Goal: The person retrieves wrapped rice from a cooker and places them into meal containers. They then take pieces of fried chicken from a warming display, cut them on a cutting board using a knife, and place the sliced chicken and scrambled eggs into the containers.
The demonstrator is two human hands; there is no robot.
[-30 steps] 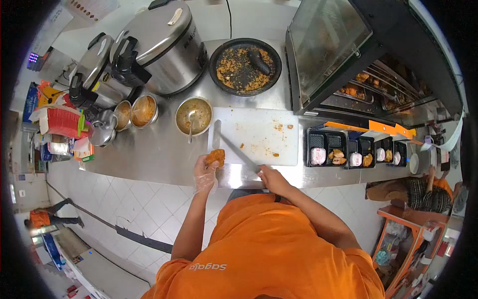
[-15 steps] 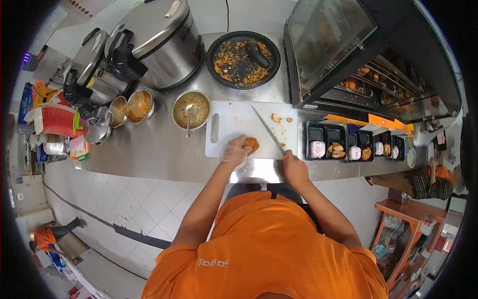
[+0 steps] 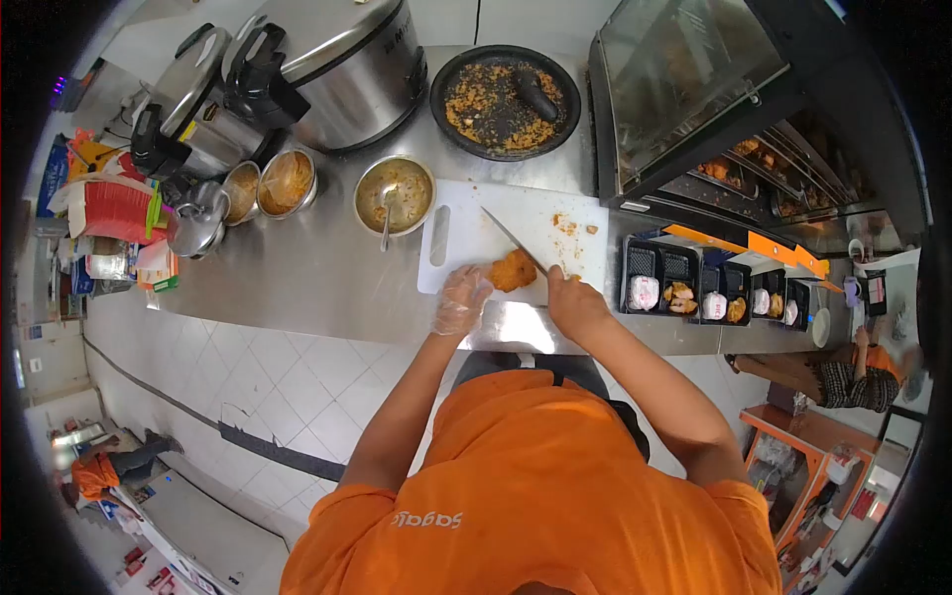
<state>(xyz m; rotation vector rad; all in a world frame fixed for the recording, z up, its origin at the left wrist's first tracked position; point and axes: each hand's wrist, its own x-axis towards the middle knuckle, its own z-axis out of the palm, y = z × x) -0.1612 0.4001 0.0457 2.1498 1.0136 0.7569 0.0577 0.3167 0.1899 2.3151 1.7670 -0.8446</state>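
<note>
One head-worn camera is looking steeply down and forward from close above the wearer's orange shirt (image 3: 555, 466), which is filling the lower centre; the steel counter (image 3: 307, 263) is crossing mid-frame, and darkness is rounding the corners.

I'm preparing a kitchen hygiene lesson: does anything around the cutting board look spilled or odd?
Loose crumbs lie scattered, untidily, on the right part of the white cutting board. The left hand wears a clear glove while the right hand, holding the knife, looks bare: an uneven pairing.
</note>
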